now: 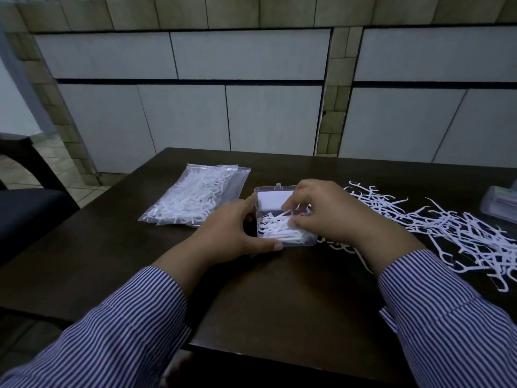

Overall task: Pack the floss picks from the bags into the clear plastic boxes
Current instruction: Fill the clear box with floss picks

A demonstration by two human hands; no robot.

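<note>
head view: a small clear plastic box (286,232) sits open on the dark brown wooden tabletop (279,298), its hinged lid (275,198) lying flat behind it. white plastic floss picks (279,229) fill the box. left hand (233,229) curls its grip around the box's left side, thumb along the near edge. right hand (324,212) has its grip pinching picks over the box's right half. a clear zip bag of white floss picks (193,198) lies to the left, near the box. a loose heap of white floss picks (447,231) spreads on the right. both sleeves are blue-and-white striped.
</note>
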